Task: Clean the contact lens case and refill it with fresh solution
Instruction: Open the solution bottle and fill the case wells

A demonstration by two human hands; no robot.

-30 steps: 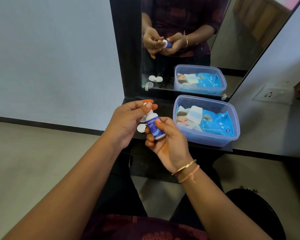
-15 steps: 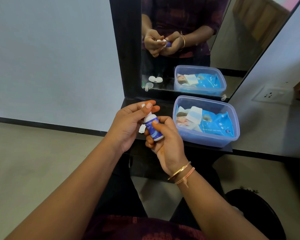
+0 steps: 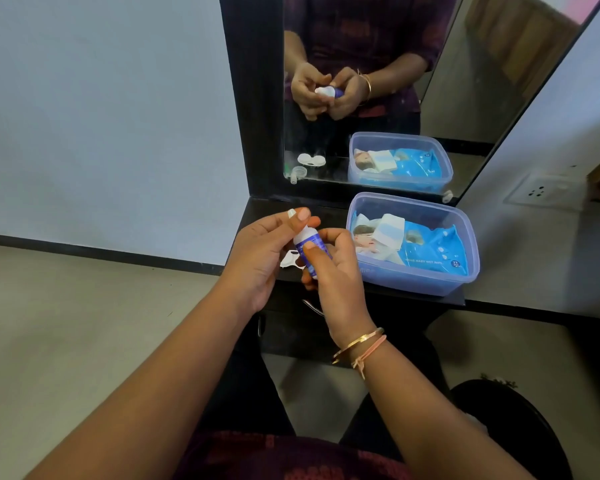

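Plastic bottle [image 3: 309, 249] is gripped by right hand [image 3: 329, 271]; cap pinched by left hand [image 3: 260, 261]. Light, squeezable, likely slippery; best held mid-body. Case [image 3: 290, 260] lies on counter [image 3: 329, 207].

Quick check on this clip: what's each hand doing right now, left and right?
Left hand: fingertips pinched on the white top of the solution bottle.
Right hand: grip closed around the bottle's blue body, holding it above the shelf.

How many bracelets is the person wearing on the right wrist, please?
2: a gold bangle nearer the right hand, and a pink cord band just behind it, up the forearm. None seems hidden.
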